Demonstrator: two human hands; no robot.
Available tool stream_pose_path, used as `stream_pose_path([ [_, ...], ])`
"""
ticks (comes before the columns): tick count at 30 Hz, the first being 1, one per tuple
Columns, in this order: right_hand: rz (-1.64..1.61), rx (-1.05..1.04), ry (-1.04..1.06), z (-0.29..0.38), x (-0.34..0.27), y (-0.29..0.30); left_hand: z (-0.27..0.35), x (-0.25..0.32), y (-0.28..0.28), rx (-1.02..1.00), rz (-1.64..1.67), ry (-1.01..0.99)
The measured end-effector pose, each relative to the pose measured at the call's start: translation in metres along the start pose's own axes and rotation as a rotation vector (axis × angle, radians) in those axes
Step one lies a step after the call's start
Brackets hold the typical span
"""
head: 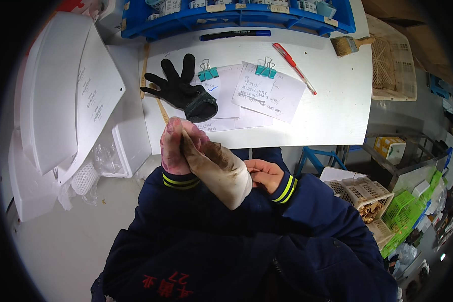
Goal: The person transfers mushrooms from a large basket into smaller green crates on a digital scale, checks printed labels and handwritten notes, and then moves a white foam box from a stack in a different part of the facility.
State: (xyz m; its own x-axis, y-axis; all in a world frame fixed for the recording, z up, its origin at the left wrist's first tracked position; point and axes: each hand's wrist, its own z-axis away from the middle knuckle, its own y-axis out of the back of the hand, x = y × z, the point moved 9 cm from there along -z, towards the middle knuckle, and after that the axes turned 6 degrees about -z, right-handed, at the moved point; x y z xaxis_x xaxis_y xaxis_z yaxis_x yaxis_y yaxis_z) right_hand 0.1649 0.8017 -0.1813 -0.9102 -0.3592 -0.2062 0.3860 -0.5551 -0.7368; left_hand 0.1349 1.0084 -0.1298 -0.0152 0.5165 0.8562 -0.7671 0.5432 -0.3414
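Before my body, my left hand [172, 147] wears a pale, pink-stained glove. Its fingers and thumb pinch the finger end of a soiled white glove [226, 177], which has a dark brown patch on it. My right hand [266, 175] is bare, with curled fingers at the cuff end of that white glove; some fingertips are hidden behind the fabric. On the white table just ahead lies a black knit glove [181, 85], palm flat and fingers spread. It partly covers papers [219, 94] held by a teal binder clip [208, 73].
Handwritten papers [266, 90] with another clip lie beside a red pen [294, 68]. A marker [234, 35], a brush [349, 45] and a blue crate [238, 17] are farther back. White foam boxes [132, 151] stand left; plastic baskets [370, 192] are at right.
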Motion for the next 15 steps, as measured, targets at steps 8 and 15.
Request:
stream_pose_path([
  [8,-0.291,0.072,0.154,0.017,-0.055,0.007,-0.001,-0.007,-0.004,-0.044,-0.154,0.111],
  [15,0.057,0.282,0.437,0.035,-0.116,0.046,-0.001,-0.015,-0.03,-0.174,-0.238,-0.014],
])
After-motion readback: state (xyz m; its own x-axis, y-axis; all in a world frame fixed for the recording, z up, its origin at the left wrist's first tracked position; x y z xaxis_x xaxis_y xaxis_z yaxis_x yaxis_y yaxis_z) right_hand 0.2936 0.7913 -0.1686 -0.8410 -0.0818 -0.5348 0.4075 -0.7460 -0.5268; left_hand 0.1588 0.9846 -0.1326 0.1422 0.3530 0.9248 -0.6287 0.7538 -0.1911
